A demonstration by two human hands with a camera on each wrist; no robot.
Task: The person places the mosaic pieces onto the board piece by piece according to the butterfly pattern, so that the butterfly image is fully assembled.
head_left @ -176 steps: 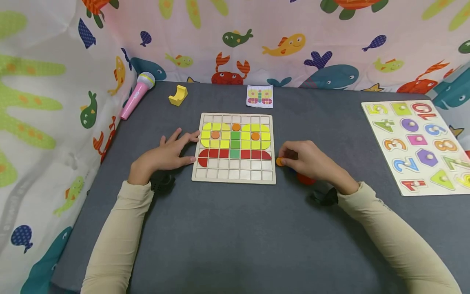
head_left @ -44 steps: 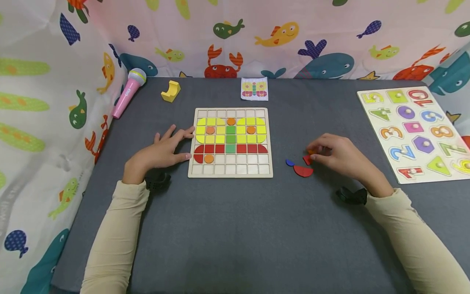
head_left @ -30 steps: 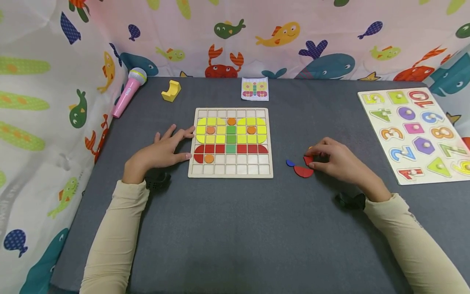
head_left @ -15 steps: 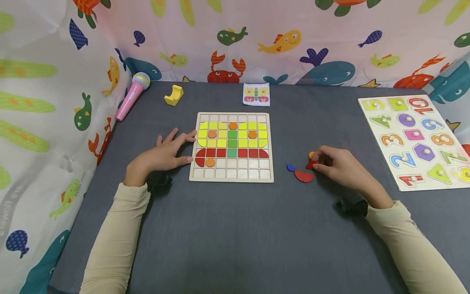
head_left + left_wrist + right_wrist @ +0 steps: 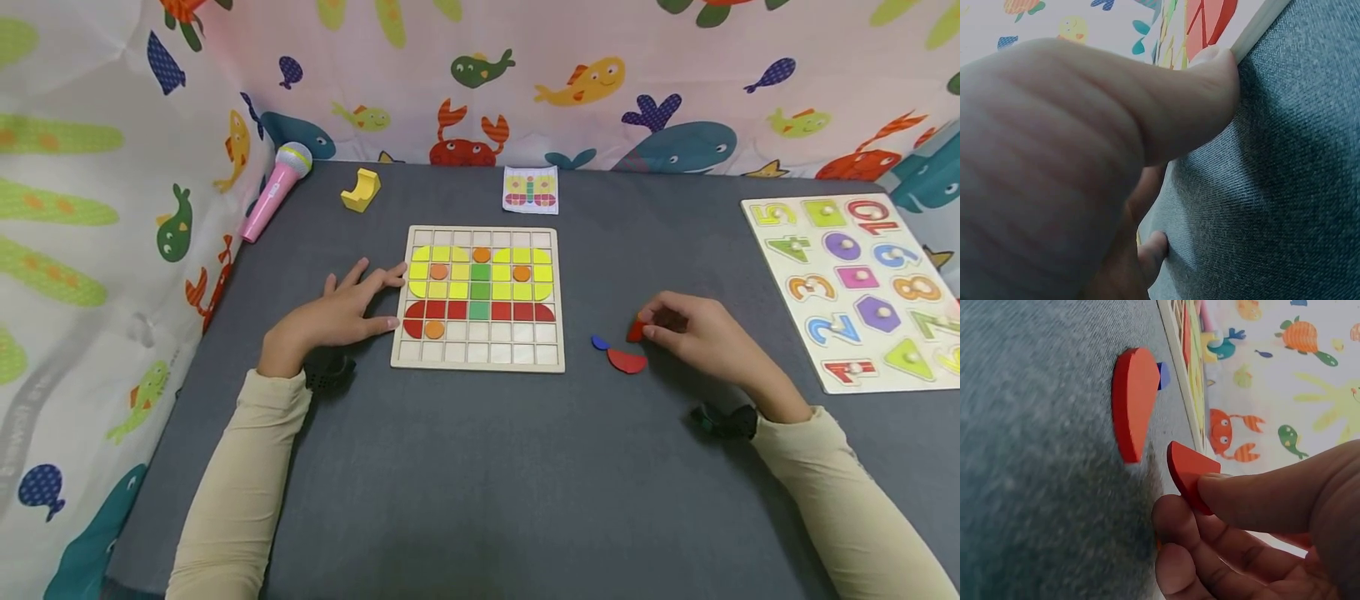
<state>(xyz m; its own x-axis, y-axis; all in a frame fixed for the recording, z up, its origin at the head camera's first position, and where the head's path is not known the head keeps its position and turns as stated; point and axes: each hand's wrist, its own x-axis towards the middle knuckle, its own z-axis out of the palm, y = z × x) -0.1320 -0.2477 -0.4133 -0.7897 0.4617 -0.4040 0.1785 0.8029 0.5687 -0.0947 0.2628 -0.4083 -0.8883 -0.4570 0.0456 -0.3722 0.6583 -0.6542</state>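
My left hand (image 5: 322, 323) rests on the table with fingers spread, thumb and fingertips touching the left edge of the wooden grid board (image 5: 476, 357). The board bears yellow, green, red and orange tiles, with an orange disc (image 5: 434, 330) beside the lower-left red tile. To the board's right, my right hand (image 5: 697, 335) pinches a red quarter-circle tile (image 5: 1188, 472) between thumb and fingers, tilted up. Near it lie a red half-circle tile (image 5: 627, 362) and a small blue tile (image 5: 600, 342). A sliver of orange (image 5: 1159, 542) shows behind the fingertips in the right wrist view.
A butterfly pattern card (image 5: 530, 192) lies behind the board. At the back left are a yellow curved block (image 5: 362, 191) and a pink toy microphone (image 5: 277, 192). A number-and-shape puzzle board (image 5: 855, 292) lies at right. A printed sea-animal curtain (image 5: 540, 83) borders the table.
The orange disc, earlier in my right hand, now lies on the grid. My right hand has moved right to the loose tiles and picked up the red quarter-circle. My left hand stays put.
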